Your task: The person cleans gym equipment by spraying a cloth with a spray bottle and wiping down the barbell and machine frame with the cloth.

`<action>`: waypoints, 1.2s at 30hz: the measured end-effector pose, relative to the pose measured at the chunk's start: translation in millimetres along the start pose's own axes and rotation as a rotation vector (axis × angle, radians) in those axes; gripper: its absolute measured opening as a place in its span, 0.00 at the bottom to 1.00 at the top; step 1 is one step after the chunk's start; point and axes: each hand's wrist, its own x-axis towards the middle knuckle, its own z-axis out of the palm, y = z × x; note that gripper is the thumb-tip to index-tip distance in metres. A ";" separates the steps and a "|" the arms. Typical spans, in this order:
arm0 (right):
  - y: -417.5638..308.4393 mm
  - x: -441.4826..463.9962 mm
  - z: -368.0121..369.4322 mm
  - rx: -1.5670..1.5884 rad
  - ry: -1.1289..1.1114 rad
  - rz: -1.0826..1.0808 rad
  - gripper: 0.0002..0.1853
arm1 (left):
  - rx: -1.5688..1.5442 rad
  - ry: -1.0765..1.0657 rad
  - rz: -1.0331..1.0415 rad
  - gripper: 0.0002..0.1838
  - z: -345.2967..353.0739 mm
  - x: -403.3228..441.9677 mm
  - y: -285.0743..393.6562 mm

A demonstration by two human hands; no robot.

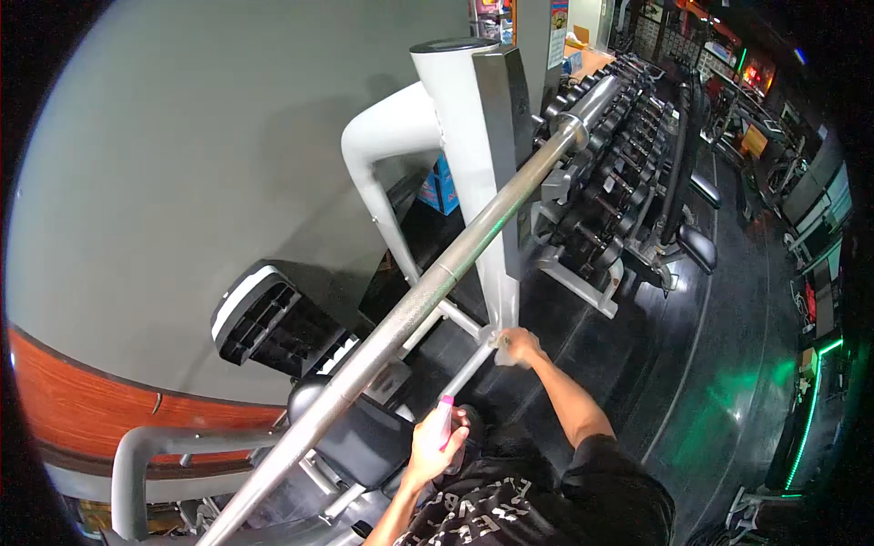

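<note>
My left hand (435, 443) is closed around a spray bottle (445, 417) with a pink top, low in front of my body. Most of the bottle is hidden by the fingers. Further forward, my right hand (521, 347) is closed on a pale cloth (506, 355). The cloth rests against the foot of a white and grey bench press frame (496, 300), where a lower tube meets the upright. Above both hands, a long metal barbell (428, 289) runs diagonally across the view. A black padded bench (355, 441) lies to the left of my left hand.
Dumbbell racks (619, 173) stand beyond the frame. At left are a grey wall (209, 146) and a seat back (273, 314) with a black ribbed rear. A blue box (439, 187) sits behind the upright. Dark flooring (674, 364) stretches to the right.
</note>
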 end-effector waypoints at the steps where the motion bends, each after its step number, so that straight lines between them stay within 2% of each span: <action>1: 16.2 1.1 5.5 0.146 0.037 0.099 0.18 | 0.010 0.029 0.023 0.13 3.9 2.8 -1.2; 3: 55.1 12.4 25.9 0.481 0.220 0.162 0.18 | 0.012 0.000 0.019 0.13 10.3 9.0 3.0; 5: 104.2 37.1 50.7 0.999 0.433 0.049 0.18 | 0.041 -0.043 0.021 0.13 16.9 16.3 3.1; 6: 86.4 13.1 29.5 1.393 0.380 0.076 0.19 | 0.038 -0.050 0.021 0.13 20.0 19.8 4.2; 7: 57.7 -14.2 4.4 1.467 0.452 0.086 0.19 | 0.054 -0.095 0.006 0.12 22.4 23.7 5.7; 8: 58.1 -7.7 2.4 1.517 0.503 -0.024 0.20 | 0.073 -0.141 -0.012 0.12 25.5 27.3 7.2; 10: 14.9 -13.7 -15.9 1.481 0.851 -0.088 0.19 | 0.047 -0.164 -0.063 0.12 33.3 32.2 8.9; 12: -9.8 5.4 -13.4 1.113 1.157 -0.223 0.20 | 0.069 -0.173 -0.056 0.13 40.4 36.5 10.1; 14: -36.4 4.2 -25.1 0.554 1.141 -0.361 0.26 | 0.099 -0.178 -0.039 0.13 44.4 38.9 16.5; 15: -39.4 14.4 -15.4 0.644 1.022 -0.388 0.28 | 0.123 -0.177 -0.015 0.12 45.2 39.7 18.9; 16: -41.3 20.2 -7.7 0.632 1.132 -0.430 0.28 | 0.130 -0.176 -0.017 0.12 45.8 39.8 18.6; 18: -34.0 29.1 2.6 0.346 1.114 -0.318 0.32 | 0.117 -0.131 -0.011 0.12 45.9 38.2 17.2; 22: -24.2 27.9 11.9 0.329 1.052 -0.309 0.31 | 0.084 -0.048 -0.025 0.13 45.5 40.0 17.0; 25: -18.3 24.9 8.9 0.315 1.018 -0.374 0.37 | 0.056 -0.015 0.025 0.13 49.6 45.3 20.5; 28: -10.9 22.0 12.0 0.270 0.995 -0.369 0.37 | -0.003 0.017 0.070 0.13 54.7 50.5 24.5; 30: -13.6 18.2 15.1 0.450 1.007 -0.341 0.30 | -0.027 0.002 0.105 0.12 56.6 52.8 29.7; 31: -4.4 24.6 28.5 0.505 0.851 -0.137 0.26 | -0.048 -0.013 0.081 0.12 56.2 52.8 33.0; 33: 36.7 36.0 81.5 0.979 0.578 -0.123 0.20 | 0.033 -0.030 0.146 0.13 53.9 53.0 37.0; 34: 53.2 36.1 104.7 1.390 0.429 -0.319 0.19 | 0.055 -0.050 0.148 0.14 51.6 52.2 35.6; 36: 30.8 -4.2 97.7 1.513 0.342 -0.018 0.18 | 0.071 0.015 0.216 0.14 49.2 51.0 31.8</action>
